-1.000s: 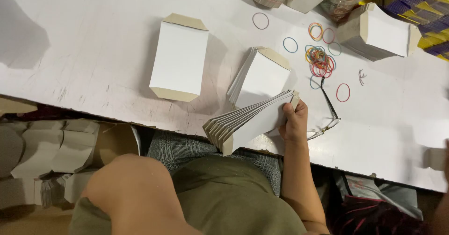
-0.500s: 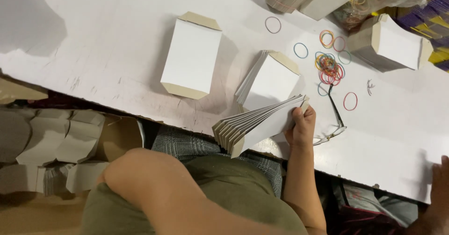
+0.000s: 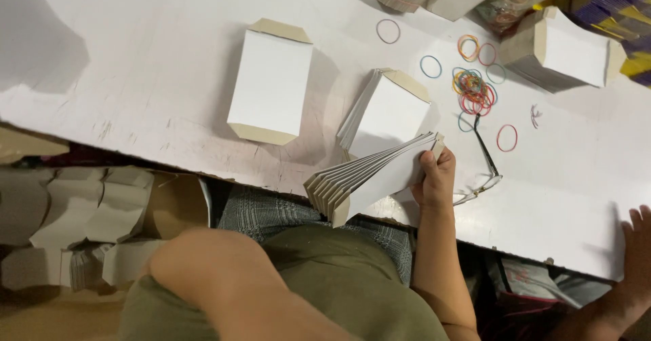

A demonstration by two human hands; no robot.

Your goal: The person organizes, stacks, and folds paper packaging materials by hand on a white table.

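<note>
I see the white table (image 3: 122,56) filling the far side. At its near edge my right hand (image 3: 434,178) is clamped on the right end of a fanned card stack (image 3: 366,181); rubber bands (image 3: 475,90) lie just beyond. My left hand is out of sight.

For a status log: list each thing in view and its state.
right hand: gripping the fanned stack
fanned stack: held tilted over the table edge, splayed at the near end
flat stack: lying flat on the table
middle stack: resting on the table, leaning
rubber bands: loose, partly clustered
eyeglasses: lying on the table
left hand: out of sight
</note>
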